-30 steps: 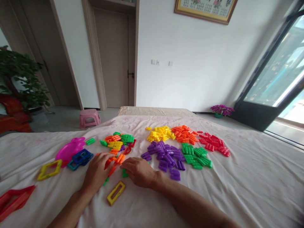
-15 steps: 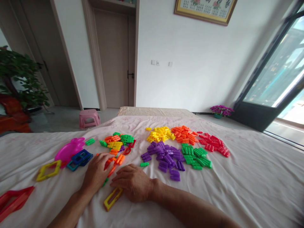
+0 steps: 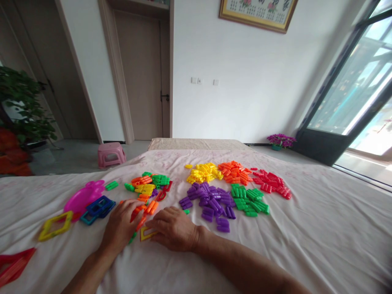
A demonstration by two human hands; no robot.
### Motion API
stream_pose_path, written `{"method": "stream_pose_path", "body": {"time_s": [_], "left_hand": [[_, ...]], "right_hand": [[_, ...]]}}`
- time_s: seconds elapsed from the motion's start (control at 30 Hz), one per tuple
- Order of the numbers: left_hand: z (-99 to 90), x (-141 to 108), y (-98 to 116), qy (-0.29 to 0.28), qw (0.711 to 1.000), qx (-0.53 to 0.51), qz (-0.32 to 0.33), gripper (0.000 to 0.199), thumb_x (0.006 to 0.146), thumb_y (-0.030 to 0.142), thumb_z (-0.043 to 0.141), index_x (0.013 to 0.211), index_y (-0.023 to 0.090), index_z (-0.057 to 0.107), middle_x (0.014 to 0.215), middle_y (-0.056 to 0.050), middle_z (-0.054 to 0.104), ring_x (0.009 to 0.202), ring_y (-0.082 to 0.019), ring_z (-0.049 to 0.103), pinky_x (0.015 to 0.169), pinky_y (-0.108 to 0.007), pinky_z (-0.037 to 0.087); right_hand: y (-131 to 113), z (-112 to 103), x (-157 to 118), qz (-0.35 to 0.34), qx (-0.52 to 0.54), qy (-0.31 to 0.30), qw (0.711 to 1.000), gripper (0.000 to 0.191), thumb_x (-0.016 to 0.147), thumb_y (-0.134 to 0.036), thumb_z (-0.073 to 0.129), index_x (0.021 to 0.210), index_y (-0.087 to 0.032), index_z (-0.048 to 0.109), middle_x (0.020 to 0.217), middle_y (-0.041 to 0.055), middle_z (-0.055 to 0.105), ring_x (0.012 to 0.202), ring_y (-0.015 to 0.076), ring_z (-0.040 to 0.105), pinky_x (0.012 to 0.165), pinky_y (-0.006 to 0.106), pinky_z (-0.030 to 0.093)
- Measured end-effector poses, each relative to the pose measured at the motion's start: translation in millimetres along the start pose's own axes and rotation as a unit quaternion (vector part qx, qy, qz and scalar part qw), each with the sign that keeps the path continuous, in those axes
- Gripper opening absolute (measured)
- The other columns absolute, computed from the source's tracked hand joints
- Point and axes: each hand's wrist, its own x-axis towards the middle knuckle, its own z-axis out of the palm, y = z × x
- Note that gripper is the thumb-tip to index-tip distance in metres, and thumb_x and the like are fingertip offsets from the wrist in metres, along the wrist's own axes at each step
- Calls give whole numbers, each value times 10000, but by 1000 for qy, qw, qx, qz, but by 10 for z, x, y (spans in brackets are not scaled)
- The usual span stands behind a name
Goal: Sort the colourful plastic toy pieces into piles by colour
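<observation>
My left hand (image 3: 121, 224) curls over a cluster of small orange tube-like building blocks (image 3: 151, 207), with thumb and fingers around an orange block. Its fingertips are partly hidden. Just to the right, my right hand (image 3: 174, 229) has its fingers on a yellow rectangular plastic frame (image 3: 144, 234), whose right part is covered by the hand. A small green block (image 3: 132, 237) lies between the hands. Beyond them sit yellow blocks (image 3: 145, 189), green blocks (image 3: 161, 180) and a red letter-like piece (image 3: 161, 196).
Sorted heaps of purple (image 3: 214, 200), yellow (image 3: 203, 173), orange (image 3: 234, 173), green (image 3: 251, 200) and red blocks (image 3: 271, 181) lie on the cloth (image 3: 306, 237). At left are blue frames (image 3: 99, 209), a yellow frame (image 3: 55, 226), a magenta piece (image 3: 84, 198) and a red piece (image 3: 15, 265).
The yellow rectangular frame has moved forward and turned, with my right hand's fingers now over its right part. My left hand stays at the orange blocks. The view has shifted slightly.
</observation>
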Motion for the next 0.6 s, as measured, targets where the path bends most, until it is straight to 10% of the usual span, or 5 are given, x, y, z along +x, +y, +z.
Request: {"method": "stream_pose_path", "body": {"time_s": [0.3,0.6], "left_hand": [[58,-19,-67,11,1000,2,15,288,895,444,533,1040,260,700,1113,-56,714,1061,-231,628,976,-391,478],[99,-21,-149,5,1000,-4,23,294,888,436,516,1038,248,685,1109,-65,709,1068,-240,634,988,-397,474]], "right_hand": [[832,-633,-149,318,-5,182,931,305,963,-349,589,1243,-253,662,1174,66,664,1019,184,655,884,277,504],[1749,-896,-795,456,-40,327,827,357,872,-321,639,1173,-141,700,1081,121,681,953,217,656,891,345,515]]}}
